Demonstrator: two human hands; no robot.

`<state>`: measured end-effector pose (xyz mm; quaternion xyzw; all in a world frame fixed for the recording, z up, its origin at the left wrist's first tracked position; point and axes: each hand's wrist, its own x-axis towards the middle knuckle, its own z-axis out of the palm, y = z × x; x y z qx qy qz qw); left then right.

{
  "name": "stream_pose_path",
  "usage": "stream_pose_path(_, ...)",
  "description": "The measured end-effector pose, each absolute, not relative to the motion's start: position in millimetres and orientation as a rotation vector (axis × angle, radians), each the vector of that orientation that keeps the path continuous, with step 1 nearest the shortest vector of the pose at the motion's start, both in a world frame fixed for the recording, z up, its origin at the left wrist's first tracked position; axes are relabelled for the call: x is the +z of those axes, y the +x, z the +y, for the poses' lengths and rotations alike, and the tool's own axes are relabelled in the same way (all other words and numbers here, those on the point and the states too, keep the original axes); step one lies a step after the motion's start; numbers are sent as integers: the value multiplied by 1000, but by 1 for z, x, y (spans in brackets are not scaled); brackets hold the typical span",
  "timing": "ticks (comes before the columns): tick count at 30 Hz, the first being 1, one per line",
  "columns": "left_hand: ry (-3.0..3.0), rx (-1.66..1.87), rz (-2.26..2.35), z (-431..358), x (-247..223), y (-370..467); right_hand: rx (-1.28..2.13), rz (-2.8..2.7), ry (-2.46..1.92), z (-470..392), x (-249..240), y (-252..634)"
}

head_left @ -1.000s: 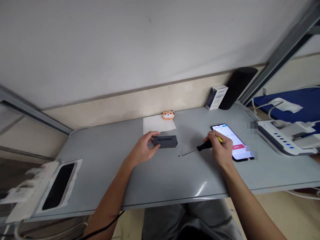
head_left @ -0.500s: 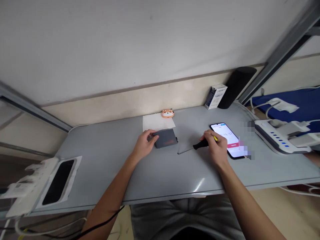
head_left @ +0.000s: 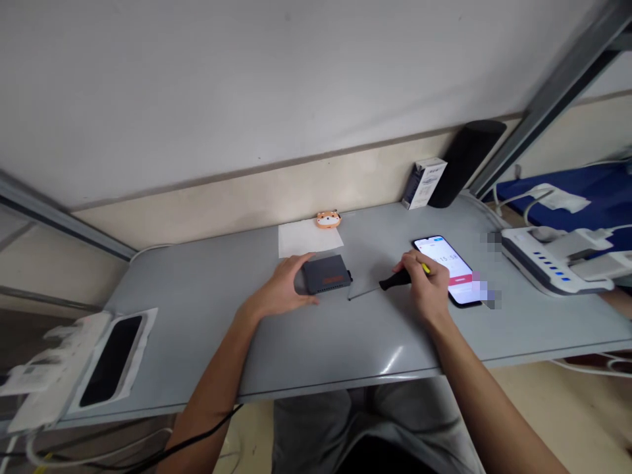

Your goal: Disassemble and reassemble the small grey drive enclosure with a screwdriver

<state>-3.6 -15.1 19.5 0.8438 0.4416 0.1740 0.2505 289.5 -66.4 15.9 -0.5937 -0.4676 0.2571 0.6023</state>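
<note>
A small dark grey box (head_left: 326, 274) with orange lettering on top and a row of vents along its near side sits on the grey table. My left hand (head_left: 281, 286) is open around its left end, thumb and fingers spread apart; whether a fingertip touches the far corner I cannot tell. A screwdriver (head_left: 395, 279) with a black and yellow handle is gripped in my right hand (head_left: 425, 284). Its thin shaft points left, and the tip is just off the box's near right corner, low over the table.
Close behind my right hand lies a lit phone (head_left: 461, 289) showing a timer. White paper (head_left: 296, 240) and an orange animal-faced case (head_left: 328, 220) are at the back. A carton (head_left: 424, 184), black cylinder (head_left: 464, 164), power strip (head_left: 538, 263) and dark phone (head_left: 112, 362) stand around the edges.
My left hand has let go of the box, its fingers now spread. The box, tilted before, rests flat with its lettering showing. The right hand still holds the screwdriver in nearly the same place.
</note>
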Motion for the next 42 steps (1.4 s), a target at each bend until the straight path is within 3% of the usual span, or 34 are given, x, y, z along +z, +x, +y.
stream_pose_path(15,2624,569,1254,-14,22,-1,633,-737,-1249,-58,7,291)
stream_pose_path(32,2134,796,1342,-11,13,6,830,-689,-1243,-57,4,286)
stream_pose_path(38,2452,1029,1300,-18,18,15,856,-701,-1304,-58,4,284)
stream_pose_path(42,2698,1001,1256,-25,20,27,830,-730,-1337,-59,3,284)
